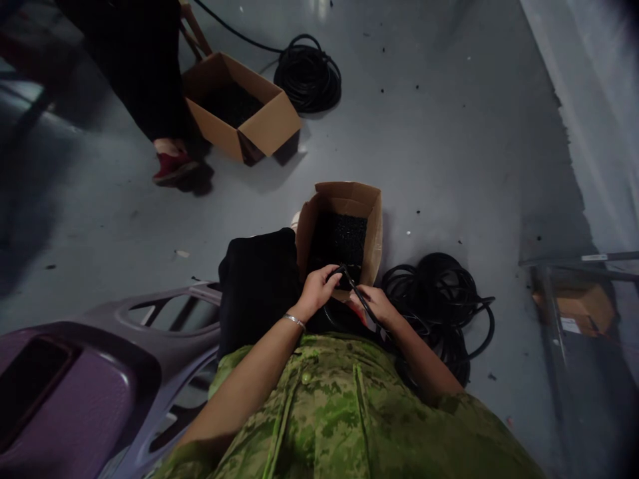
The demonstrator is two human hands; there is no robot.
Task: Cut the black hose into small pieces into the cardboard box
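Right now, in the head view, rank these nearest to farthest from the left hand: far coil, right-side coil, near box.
1. Near box, just ahead.
2. Right-side coil, on the floor, right.
3. Far coil, toward the view's top.

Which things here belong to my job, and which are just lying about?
Likely the job:
black cable, held in left hand and right hand
cardboard box of small black pieces
nearby black coil

Probably just lying about:
dark phone-like slab
carton at far right
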